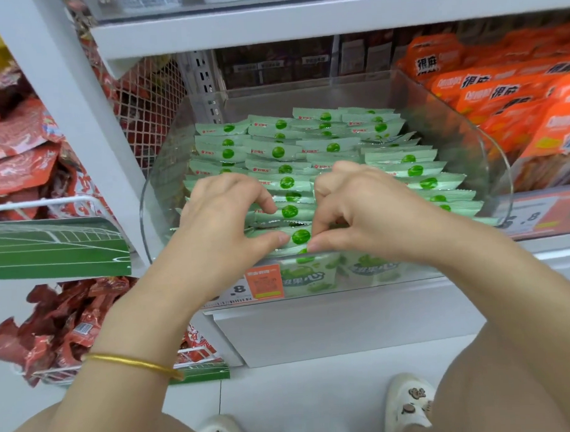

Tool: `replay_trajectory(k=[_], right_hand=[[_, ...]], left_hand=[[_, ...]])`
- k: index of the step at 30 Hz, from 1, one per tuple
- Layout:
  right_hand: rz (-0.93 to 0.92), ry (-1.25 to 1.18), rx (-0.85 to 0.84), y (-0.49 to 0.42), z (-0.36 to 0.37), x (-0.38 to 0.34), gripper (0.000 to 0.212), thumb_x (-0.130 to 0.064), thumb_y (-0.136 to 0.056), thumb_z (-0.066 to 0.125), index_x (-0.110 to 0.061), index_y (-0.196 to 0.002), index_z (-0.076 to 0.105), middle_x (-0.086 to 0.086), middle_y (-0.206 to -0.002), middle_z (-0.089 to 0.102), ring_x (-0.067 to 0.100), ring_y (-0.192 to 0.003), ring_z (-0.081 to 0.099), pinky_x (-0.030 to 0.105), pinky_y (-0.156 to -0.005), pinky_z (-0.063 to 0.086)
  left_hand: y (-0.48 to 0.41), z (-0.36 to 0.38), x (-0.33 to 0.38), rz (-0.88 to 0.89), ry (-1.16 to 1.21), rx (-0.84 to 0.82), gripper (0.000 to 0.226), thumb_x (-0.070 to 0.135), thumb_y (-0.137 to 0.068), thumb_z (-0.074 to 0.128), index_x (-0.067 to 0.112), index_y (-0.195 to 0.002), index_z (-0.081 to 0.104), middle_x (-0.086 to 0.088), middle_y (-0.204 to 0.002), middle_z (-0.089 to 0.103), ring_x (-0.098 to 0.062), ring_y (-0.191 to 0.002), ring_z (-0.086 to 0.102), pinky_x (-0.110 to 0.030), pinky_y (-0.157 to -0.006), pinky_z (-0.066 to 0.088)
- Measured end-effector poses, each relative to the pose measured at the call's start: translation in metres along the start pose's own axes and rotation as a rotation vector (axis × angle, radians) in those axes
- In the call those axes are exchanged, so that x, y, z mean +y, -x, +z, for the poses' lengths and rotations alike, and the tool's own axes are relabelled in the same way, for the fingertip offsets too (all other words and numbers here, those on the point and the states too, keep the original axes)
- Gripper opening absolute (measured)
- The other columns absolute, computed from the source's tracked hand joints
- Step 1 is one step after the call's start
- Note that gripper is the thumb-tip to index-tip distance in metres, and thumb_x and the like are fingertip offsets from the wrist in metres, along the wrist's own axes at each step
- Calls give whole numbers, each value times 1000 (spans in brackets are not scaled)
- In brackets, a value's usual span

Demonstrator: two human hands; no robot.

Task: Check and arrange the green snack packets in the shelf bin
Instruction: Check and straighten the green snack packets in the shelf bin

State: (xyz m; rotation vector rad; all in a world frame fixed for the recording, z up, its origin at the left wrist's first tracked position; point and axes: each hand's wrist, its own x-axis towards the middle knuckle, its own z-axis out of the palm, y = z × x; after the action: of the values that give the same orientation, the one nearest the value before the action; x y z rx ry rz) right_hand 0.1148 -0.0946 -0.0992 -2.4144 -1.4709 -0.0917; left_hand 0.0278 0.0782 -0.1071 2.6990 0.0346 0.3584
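A clear plastic shelf bin [490, 161] holds several rows of pale green snack packets [306, 146], each with a green circle printed on it. Both of my hands are inside the front of the bin. My left hand [225, 215] curls its fingers over the front packets, thumb against the frontmost packet [299, 237]. My right hand [358, 209] pinches that same front packet from the right, its thumb at the lower edge. The packets beneath my hands are hidden.
Orange snack packs [507, 92] fill the bin to the right. Red packets [16, 155] hang in wire racks at left. A white shelf [301, 25] runs overhead. Price tags [263, 283] sit on the bin's front rail. My shoes [411, 403] stand on the floor.
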Motion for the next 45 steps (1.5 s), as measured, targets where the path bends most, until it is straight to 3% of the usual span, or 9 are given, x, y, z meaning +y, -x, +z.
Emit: replay_trajectory(k=[6,9,15,22,29,34,37,40,45], right_hand=[[51,-207,134,1,-13,8,6,-34,-78,73,-28,-78,75,-6,-71,50,12,-80,44,37,-73,42],[42,-169,152,-5,-5,4,6,-34,-76,74,-32,-82,73,-8,-74,45,14,-84,44,39,-74,43],[23,25,59,-9,0,-4,18,-42,-77,70,-35,-93,68,-14,-77,33,7,-86,32,24,-72,22],[13,90,79,-9,3,-9,7,-33,-80,70,-27,-83,69,-12,-75,36,8,-85,32,26,-69,23],[-47,-94,211,-5,11,-1,7,-26,-77,61,-20,-76,65,-12,-78,52,12,-79,46,38,-70,45],[40,-420,405,-1,-2,-2,6,-17,-80,65,-22,-77,62,-15,-73,56,-5,-71,51,10,-68,38],[100,-505,471,-1,-4,-3,9,-15,-83,65,-22,-79,61,-17,-75,58,-5,-74,53,10,-70,40],[140,-601,538,-3,-3,-4,11,-12,-84,65,-21,-81,62,-16,-76,59,-5,-73,54,11,-70,42],[267,-898,456,-3,-12,-1,12,-22,-93,57,-20,-104,59,-1,-81,66,3,-78,61,29,-66,55]], left_hand=[[-1,-3,-2,46,59,50,9,31,-80,65,34,-85,59,20,-118,45,3,-113,23,-16,-92,14],[-2,-8,-3,63,84,6,14,27,-80,68,38,-81,60,18,-122,44,1,-117,24,-17,-96,14],[-1,-9,-3,55,76,-84,22,36,-73,73,42,-89,60,17,-129,41,1,-121,21,-18,-98,13],[0,-12,-3,35,75,-128,28,39,-71,72,47,-93,57,13,-142,36,-7,-136,19,-21,-102,13],[0,-12,-2,8,93,-157,31,37,-70,74,46,-93,56,11,-141,37,-2,-131,19,-20,-99,13],[-2,-12,-3,-23,101,-130,61,39,-69,75,31,-124,50,13,-125,44,-4,-121,30,-22,-95,25],[-1,-15,4,-13,315,-26,49,31,-71,75,39,-110,46,22,-112,53,-1,-112,48,-21,-93,38],[-2,-15,13,-15,558,58,41,8,-81,69,37,-101,50,15,-102,68,3,-100,62,-27,-90,50],[-9,-8,19,-77,797,198,41,-3,-83,64,28,-108,52,7,-94,72,-8,-86,70,-27,-77,56]])
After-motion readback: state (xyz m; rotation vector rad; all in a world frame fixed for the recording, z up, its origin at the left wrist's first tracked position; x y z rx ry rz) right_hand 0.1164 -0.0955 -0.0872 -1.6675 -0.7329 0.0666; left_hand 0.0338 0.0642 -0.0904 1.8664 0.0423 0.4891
